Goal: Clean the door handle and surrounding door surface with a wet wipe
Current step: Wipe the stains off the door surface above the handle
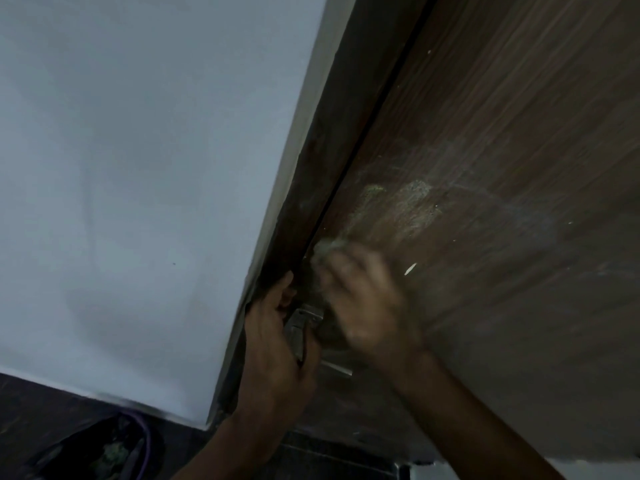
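While left hand (273, 344) grips the silver metal door handle (300, 327), its grip is clamped there. Blurred right hand (363, 306) presses a crumpled pale wet wipe (323, 249) against the brown wood-grain door (485, 168).

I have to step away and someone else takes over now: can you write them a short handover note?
Left hand grips the metal door handle.
Right hand, blurred, presses the wet wipe on the brown door just above the handle, near the door's edge.
Done: cannot tell how much.
Left: pale smears above the wipe, white specks to its right, the handle itself.
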A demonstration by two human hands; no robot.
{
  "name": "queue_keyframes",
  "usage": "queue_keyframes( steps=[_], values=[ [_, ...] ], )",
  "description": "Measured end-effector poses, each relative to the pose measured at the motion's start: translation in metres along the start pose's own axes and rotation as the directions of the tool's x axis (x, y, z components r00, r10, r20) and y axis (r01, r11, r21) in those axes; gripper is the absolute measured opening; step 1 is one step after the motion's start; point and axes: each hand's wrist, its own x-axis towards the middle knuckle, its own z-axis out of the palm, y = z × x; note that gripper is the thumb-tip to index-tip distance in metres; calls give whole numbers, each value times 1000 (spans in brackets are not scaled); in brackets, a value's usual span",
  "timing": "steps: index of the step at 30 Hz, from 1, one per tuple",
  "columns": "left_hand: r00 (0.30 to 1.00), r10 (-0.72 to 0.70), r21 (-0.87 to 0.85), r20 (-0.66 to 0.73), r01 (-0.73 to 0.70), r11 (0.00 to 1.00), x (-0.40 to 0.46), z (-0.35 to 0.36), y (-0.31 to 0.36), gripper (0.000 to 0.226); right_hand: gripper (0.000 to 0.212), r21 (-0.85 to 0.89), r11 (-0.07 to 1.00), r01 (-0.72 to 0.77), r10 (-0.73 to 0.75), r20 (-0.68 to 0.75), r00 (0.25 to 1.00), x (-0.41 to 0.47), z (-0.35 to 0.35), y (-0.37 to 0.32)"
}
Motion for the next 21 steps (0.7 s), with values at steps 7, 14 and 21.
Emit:
queue_keyframes(
  steps=[7,14,21],
  values=[
    [1000,-8,-33,-25,7,999,0,-3,1,78,21,4,1000,-6,6,-118,993,3,0,7],
    [999,-29,-36,-21,28,999,-3,-3,0,69,23,48,989,137,-144,253,957,-20,19,-16],
    [1000,11,-29,7,-11,1000,-1,-6,1,68,24,43,994,-104,107,-61,992,-20,12,0]
  ],
)
